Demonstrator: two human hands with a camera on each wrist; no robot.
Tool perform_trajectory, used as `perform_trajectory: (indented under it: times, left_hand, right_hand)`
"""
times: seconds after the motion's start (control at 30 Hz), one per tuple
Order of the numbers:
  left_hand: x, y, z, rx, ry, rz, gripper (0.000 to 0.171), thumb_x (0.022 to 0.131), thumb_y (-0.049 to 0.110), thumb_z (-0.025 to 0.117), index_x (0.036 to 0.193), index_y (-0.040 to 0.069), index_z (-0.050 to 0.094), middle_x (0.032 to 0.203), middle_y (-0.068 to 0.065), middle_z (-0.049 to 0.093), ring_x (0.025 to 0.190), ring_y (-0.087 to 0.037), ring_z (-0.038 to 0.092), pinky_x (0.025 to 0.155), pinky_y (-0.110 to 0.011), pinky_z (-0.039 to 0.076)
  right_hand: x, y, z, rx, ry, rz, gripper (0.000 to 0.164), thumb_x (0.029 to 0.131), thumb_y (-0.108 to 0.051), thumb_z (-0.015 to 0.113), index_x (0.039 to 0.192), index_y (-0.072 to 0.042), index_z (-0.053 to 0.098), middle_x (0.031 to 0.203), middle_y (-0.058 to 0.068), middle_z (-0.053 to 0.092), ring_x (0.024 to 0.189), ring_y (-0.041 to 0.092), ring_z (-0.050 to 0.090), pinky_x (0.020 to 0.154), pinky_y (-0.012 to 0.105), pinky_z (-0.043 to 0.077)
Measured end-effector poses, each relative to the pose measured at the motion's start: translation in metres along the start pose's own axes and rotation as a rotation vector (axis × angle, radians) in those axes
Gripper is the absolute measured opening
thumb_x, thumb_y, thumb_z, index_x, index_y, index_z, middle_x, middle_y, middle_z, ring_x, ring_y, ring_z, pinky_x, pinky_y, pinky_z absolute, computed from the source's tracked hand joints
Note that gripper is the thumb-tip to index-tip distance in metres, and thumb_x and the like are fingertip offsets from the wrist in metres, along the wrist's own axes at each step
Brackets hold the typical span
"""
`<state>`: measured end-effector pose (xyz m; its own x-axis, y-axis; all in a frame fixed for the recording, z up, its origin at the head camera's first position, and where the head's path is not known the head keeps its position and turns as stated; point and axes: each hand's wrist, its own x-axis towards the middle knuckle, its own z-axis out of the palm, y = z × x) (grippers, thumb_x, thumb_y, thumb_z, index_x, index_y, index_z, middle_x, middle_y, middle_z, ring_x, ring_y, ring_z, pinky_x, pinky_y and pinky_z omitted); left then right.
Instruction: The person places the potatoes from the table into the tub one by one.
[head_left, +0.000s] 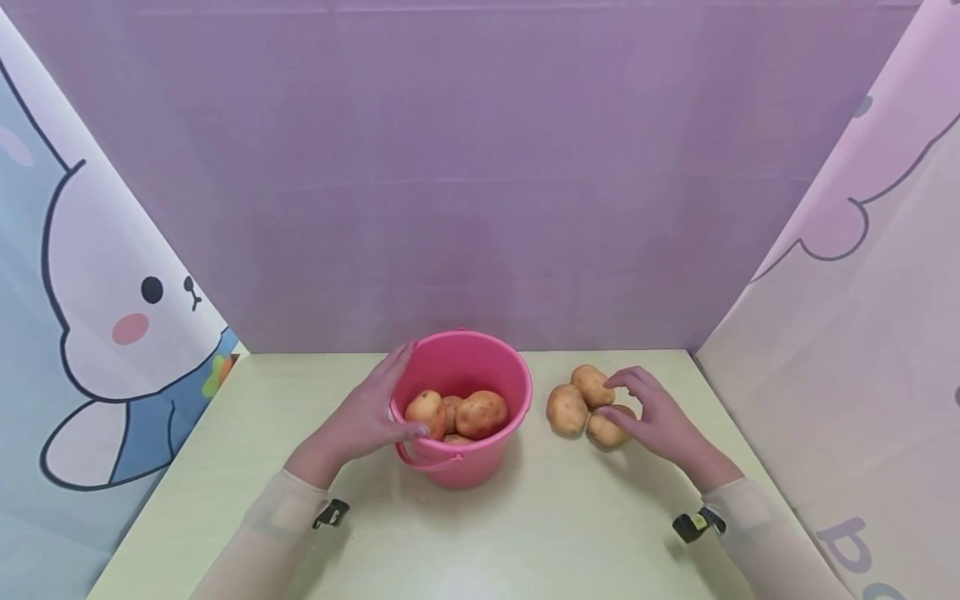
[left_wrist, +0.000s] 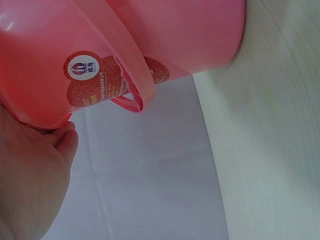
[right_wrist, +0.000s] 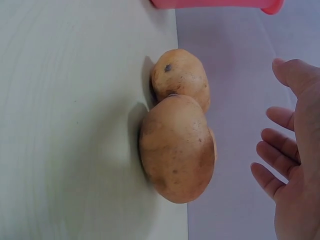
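Note:
A pink bucket (head_left: 461, 467) with several potatoes (head_left: 481, 414) inside stands mid-table. My left hand (head_left: 367, 417) holds its left side at the rim, thumb over the near edge. In the left wrist view, the left hand (left_wrist: 32, 170) meets the bucket rim, and the handle (left_wrist: 125, 47) hangs down beside a red label (left_wrist: 95, 80). To the right of the bucket lie three loose potatoes (head_left: 567, 410), close together. My right hand (head_left: 663, 421) hovers over them, fingers and thumb apart and holding nothing. The right wrist view shows a gap between this hand (right_wrist: 300, 160) and the nearest potato (right_wrist: 177, 150).
The pale wooden table (head_left: 480, 550) reaches back to a purple cloth wall (head_left: 480, 183). Printed panels flank it: a cartoon rabbit panel (head_left: 112, 350) on the left and a pink and white panel (head_left: 862, 350) on the right. Each wrist carries a small black device.

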<state>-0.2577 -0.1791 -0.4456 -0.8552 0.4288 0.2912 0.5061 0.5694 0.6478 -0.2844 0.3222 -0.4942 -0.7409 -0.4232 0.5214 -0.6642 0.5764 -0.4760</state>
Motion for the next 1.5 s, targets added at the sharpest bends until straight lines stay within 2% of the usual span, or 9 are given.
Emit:
perform_trajectory:
  times: [0.23, 0.43, 0.57, 0.8, 1.03, 1.3, 1.5]
  left_hand:
    - [0.0, -0.001, 0.0, -0.007, 0.001, -0.005, 0.128, 0.082, 0.043, 0.097, 0.179, 0.014, 0.018, 0.183, -0.007, 0.022, 0.164, -0.041, 0.028, 0.115, -0.071, 0.048]
    - [0.0, 0.0, 0.0, 0.001, 0.003, 0.004, 0.128, 0.082, 0.042, 0.098, 0.179, 0.013, 0.018, 0.183, -0.008, 0.022, 0.164, -0.042, 0.029, 0.115, -0.072, 0.047]
    - [0.0, 0.0, 0.0, 0.004, 0.002, -0.003, 0.127, 0.083, 0.042, 0.097, 0.179, 0.014, 0.018, 0.183, -0.007, 0.023, 0.164, -0.041, 0.029, 0.115, -0.072, 0.047]
    - [0.0, -0.001, 0.0, 0.014, 0.002, 0.001, 0.128, 0.083, 0.042, 0.097, 0.179, 0.013, 0.018, 0.183, -0.008, 0.022, 0.164, -0.042, 0.028, 0.116, -0.072, 0.046]
    - [0.0, -0.002, 0.0, 0.014, 0.003, 0.007, 0.128, 0.083, 0.043, 0.097, 0.179, 0.013, 0.018, 0.183, -0.009, 0.022, 0.164, -0.042, 0.028, 0.115, -0.073, 0.046]
    - [0.0, -0.003, 0.001, 0.021, 0.004, 0.002, 0.126, 0.084, 0.043, 0.096, 0.179, 0.014, 0.018, 0.183, -0.009, 0.021, 0.165, -0.042, 0.027, 0.116, -0.073, 0.045]
    - [0.0, -0.003, 0.001, 0.018, 0.005, 0.009, 0.126, 0.084, 0.042, 0.096, 0.179, 0.014, 0.018, 0.183, -0.009, 0.021, 0.165, -0.043, 0.027, 0.116, -0.073, 0.045]
  right_hand:
    - [-0.007, 0.005, 0.006, -0.023, -0.035, 0.041, 0.038, 0.093, -0.014, 0.091, 0.125, -0.006, 0.072, 0.128, 0.011, 0.066, 0.122, 0.03, 0.06, 0.106, 0.034, 0.045]
    - [-0.014, 0.012, 0.01, -0.048, -0.083, 0.095, 0.048, 0.092, -0.022, 0.093, 0.129, -0.002, 0.071, 0.13, 0.015, 0.064, 0.122, 0.039, 0.061, 0.105, 0.057, 0.049]
    - [-0.019, 0.016, 0.013, -0.05, -0.117, 0.14, 0.055, 0.089, -0.026, 0.096, 0.133, -0.002, 0.071, 0.132, 0.018, 0.062, 0.122, 0.041, 0.061, 0.104, 0.064, 0.051]
    - [-0.027, 0.022, 0.019, -0.062, -0.146, 0.155, 0.066, 0.082, -0.029, 0.102, 0.138, -0.009, 0.072, 0.13, 0.015, 0.06, 0.114, 0.032, 0.061, 0.099, 0.058, 0.054]
    - [-0.03, 0.025, 0.023, -0.068, -0.165, 0.147, 0.072, 0.083, -0.038, 0.101, 0.143, -0.015, 0.069, 0.132, 0.013, 0.056, 0.114, 0.03, 0.061, 0.099, 0.059, 0.054]
    - [-0.03, 0.028, 0.026, -0.108, -0.161, 0.129, 0.072, 0.081, -0.034, 0.102, 0.142, -0.015, 0.069, 0.127, 0.014, 0.057, 0.107, 0.03, 0.063, 0.093, 0.056, 0.055]
    - [-0.031, 0.03, 0.028, -0.094, -0.173, 0.139, 0.073, 0.083, -0.028, 0.101, 0.146, -0.014, 0.066, 0.128, 0.016, 0.054, 0.108, 0.031, 0.061, 0.094, 0.057, 0.055]
